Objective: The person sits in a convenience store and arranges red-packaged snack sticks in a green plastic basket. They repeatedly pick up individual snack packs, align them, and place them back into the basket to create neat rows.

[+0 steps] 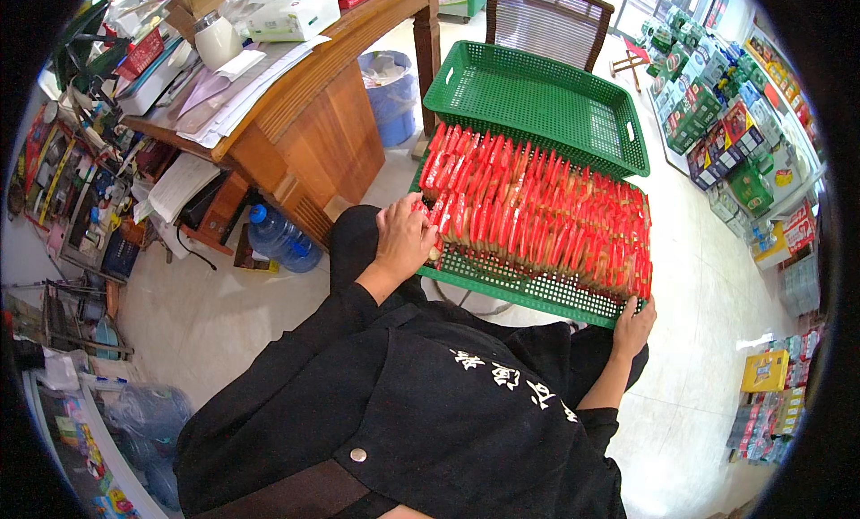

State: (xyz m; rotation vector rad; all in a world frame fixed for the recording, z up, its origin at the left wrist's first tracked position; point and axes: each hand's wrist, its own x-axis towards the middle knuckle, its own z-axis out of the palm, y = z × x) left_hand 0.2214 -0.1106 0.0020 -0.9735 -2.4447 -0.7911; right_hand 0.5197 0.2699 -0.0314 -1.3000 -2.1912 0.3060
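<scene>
A green perforated plastic basket (484,277) rests over my lap, with its near rim towards me. Two long rows of red-topped packets (537,203) stand on edge in it, packed tightly side by side. At the left end of the near row, my left hand (405,238) has its fingers and thumb around a red packet (421,208); the fingers hide most of it. My right hand (635,325) grips the near right corner of the basket, beside the last packets. Bare mesh shows along the basket's near side.
A second green basket (537,96) sits just beyond, by a chair (551,22). To the left stands a wooden desk (316,136) with papers and a tissue pack; a blue bin (393,109) and a water bottle (282,240) are near it. Stacked drink packs (705,109) line the right.
</scene>
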